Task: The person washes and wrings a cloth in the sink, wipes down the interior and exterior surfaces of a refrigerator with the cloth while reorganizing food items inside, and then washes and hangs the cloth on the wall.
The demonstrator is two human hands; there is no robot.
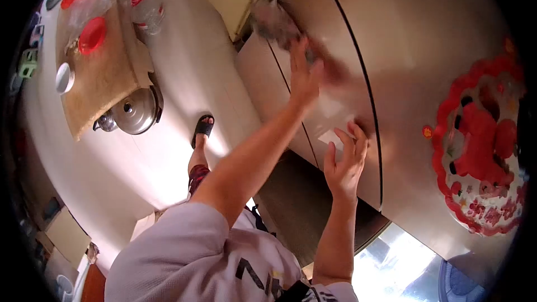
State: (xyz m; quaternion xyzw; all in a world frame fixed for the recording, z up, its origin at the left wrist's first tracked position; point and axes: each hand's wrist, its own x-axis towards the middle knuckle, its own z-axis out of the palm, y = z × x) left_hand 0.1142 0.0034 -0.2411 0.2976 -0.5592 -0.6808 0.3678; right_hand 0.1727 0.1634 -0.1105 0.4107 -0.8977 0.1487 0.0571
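My left hand (305,81) reaches across a shiny metallic door panel (330,28), with its fingers at a blurred greyish cloth (277,22). The cloth lies against the panel near its edge, and the grip on it is partly smeared by motion. My right hand (348,162) is lower on the same panel, beside a dark seam. Its fingers are curved and apart, and nothing is in them. A pale square patch (329,137) shows near its fingertips. A large red, scalloped sticker with an animal figure (481,145) is on the panel to the right.
At the left stands a table with a brown cardboard top (106,84), bearing a red bowl (92,35) and a white bowl (65,78). Beside it are a round metal lid (134,110) and a clear plastic jug (148,11). My foot in a black slipper (204,127) rests on the pale floor.
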